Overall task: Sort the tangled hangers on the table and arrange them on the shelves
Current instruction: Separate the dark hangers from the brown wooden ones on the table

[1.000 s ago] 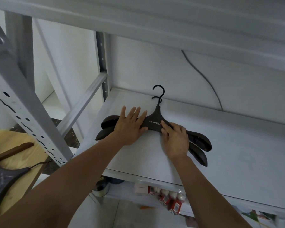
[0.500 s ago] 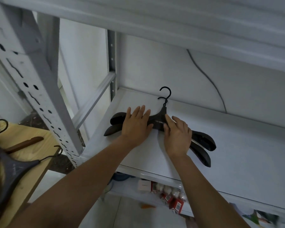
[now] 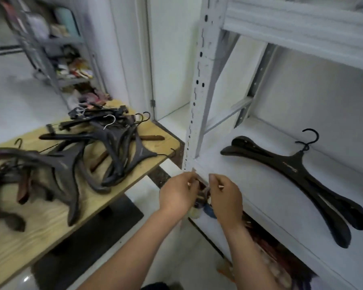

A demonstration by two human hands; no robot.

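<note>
Left hand (image 3: 177, 193) and right hand (image 3: 226, 194) are both off the hangers now. Half a second ago they lay flat on the stacked pair, pressing it to the board. Now they are drawn back to the shelf's front left corner, close together, fingers loosely curled. Nothing visible in either, though motion blur softens the fingertips. The pair of black wide-shouldered hangers (image 3: 291, 170) lies flat on the white shelf (image 3: 249, 197), one on the other, shoulders slightly fanned, hooks (image 3: 311, 137) toward the back wall, well apart from both hands. It looks unmoved from where the hands squared it. The view has swung left and down too: the perforated shelf upright (image 3: 197, 101) is now mid-frame. The wooden table (image 3: 50, 237) is in full view on the left with the tangled pile of dark hangers (image 3: 105, 151) on it — many interlocked, black hooks and one silver hook (image 3: 110, 120) sticking up, a few brown wooden ones mixed in. Judgement: this pair is placed and released, and the person is turning back for the next pick. Task looks early — two on the shelf, the bulk knotted on the table. The next move probably calls for teasing one hanger free of the pile; the hooks are likely to snag. The lower shelf under the hands holds blurred small items, can't tell what. A cluttered rack (image 3: 57, 49) stands far back.
</note>
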